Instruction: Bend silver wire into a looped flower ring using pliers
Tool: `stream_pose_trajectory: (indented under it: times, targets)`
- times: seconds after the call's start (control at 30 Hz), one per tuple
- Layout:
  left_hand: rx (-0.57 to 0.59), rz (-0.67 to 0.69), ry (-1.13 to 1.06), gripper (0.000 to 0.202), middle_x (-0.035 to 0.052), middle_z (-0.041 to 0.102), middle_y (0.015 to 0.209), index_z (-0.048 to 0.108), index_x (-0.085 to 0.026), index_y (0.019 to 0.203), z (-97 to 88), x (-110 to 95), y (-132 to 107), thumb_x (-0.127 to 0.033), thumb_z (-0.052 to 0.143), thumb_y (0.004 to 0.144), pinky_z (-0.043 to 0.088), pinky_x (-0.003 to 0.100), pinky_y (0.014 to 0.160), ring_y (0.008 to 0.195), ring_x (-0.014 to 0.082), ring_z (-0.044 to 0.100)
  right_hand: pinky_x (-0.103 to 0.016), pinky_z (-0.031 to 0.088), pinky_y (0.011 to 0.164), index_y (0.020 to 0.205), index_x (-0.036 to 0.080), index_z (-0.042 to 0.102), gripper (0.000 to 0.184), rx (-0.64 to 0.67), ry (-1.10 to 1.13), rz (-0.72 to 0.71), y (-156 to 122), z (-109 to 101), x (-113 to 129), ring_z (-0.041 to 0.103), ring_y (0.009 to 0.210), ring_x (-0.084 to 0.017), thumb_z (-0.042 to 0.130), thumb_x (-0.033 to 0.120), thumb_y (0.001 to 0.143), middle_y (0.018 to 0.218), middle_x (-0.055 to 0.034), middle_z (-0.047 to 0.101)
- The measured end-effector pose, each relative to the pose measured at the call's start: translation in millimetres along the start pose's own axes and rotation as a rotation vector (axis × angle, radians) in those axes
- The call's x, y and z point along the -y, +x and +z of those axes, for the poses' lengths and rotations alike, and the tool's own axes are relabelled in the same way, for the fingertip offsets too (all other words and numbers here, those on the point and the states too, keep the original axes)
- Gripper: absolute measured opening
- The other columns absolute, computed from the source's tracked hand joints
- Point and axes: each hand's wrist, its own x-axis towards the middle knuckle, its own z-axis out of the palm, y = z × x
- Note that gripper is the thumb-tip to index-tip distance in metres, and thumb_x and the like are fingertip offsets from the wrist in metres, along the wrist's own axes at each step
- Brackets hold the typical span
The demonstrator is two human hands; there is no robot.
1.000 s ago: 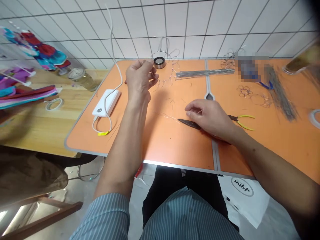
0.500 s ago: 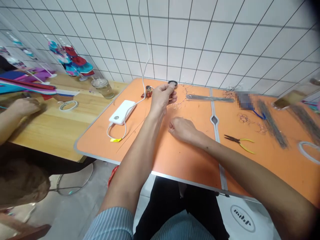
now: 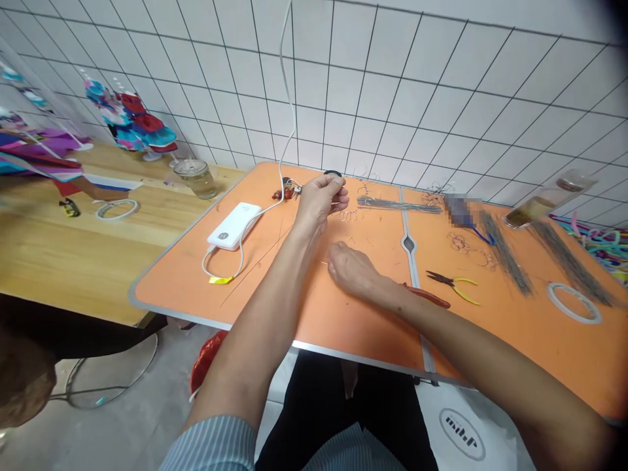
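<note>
Head camera view: left hand (image 3: 321,199) raised over the far part of the orange table (image 3: 373,330), thumb and fingers pinched on a looped wire piece (image 3: 349,214), whose thin loops show just right of the fingertips. A round black-rimmed container (image 3: 333,173) lies just beyond this hand, partly covered by it.

Right hand (image 3: 352,268) is nearer and slightly to the right, low at the tabletop, fingers curled inward. A fine wire end shows just left of the fingertips; whether it is gripped cannot be determined.

Changes noted: one second ago the right hand lay over dark, pointed pliers close to the table seam; it is now left of the seam, nearer the left hand. A red handle (image 3: 428,296), out of sight half a second ago, shows along the far side of the right forearm. Yellow-handled pliers (image 3: 451,282) lie uncovered to its right. Another person's hand, seen half a second ago on the wooden table (image 3: 44,261) at left, is out of view.

Also recorded: wire bundle (image 3: 400,205) across the seam; white power bank (image 3: 234,226), cable attached, left of the left forearm.
</note>
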Motion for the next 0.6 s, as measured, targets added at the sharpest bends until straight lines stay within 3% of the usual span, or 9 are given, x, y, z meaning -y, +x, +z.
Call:
stream_pose_trajectory:
  times: [0.13,0.27,0.33,0.43,0.6]
  targets:
    - [-0.052,-0.006,-0.053,0.031,-0.0021,0.070,0.072,0.065,-0.022,0.081,-1.0,-4,0,-0.034,0.093,0.084,0.055,0.022,0.062,0.061,0.0098,0.067,-0.036,0.045,0.078,0.119,0.018,0.059,0.023,-0.075,0.096,-0.010,-6,-6,-13,0.068,0.095,-0.026,0.037,0.018,0.112,0.117,-0.0151,0.075]
    - [-0.089,-0.017,-0.039,0.025,-0.0011,0.070,0.074,0.066,-0.021,0.084,-0.1,-12,-2,-0.031,0.088,0.090,0.055,0.022,0.064,0.066,0.0115,0.070,-0.031,0.042,0.074,0.104,0.020,0.064,0.020,-0.155,0.282,-0.071,-2,-10,-22,0.065,0.088,-0.021,0.047,0.009,0.099,0.106,-0.0090,0.077]
    - [-0.097,-0.014,-0.022,0.024,-0.0009,0.070,0.074,0.066,-0.020,0.084,-0.3,-14,-3,-0.030,0.085,0.093,0.055,0.021,0.064,0.065,0.0109,0.070,-0.030,0.043,0.075,0.109,0.018,0.068,0.022,-0.176,0.370,-0.090,1,-10,-24,0.066,0.088,-0.020,0.052,0.009,0.097,0.104,-0.0076,0.077]
    - [-0.085,0.008,-0.011,0.023,-0.0004,0.070,0.073,0.066,-0.020,0.083,-1.7,-14,-3,-0.029,0.083,0.095,0.054,0.019,0.062,0.063,0.0103,0.067,-0.030,0.046,0.076,0.107,0.018,0.073,0.018,-0.160,0.526,-0.073,3,-10,-28,0.066,0.087,-0.020,0.060,0.016,0.095,0.096,-0.0046,0.076]
    - [-0.063,0.015,-0.003,0.024,0.0010,0.071,0.074,0.066,-0.021,0.081,-3.1,-10,-1,-0.030,0.084,0.094,0.056,0.020,0.062,0.064,0.0110,0.067,-0.028,0.037,0.057,0.084,0.022,0.072,0.003,-0.033,0.849,0.060,0,-13,-38,0.052,0.061,-0.014,0.071,0.023,0.086,0.069,0.0015,0.065]
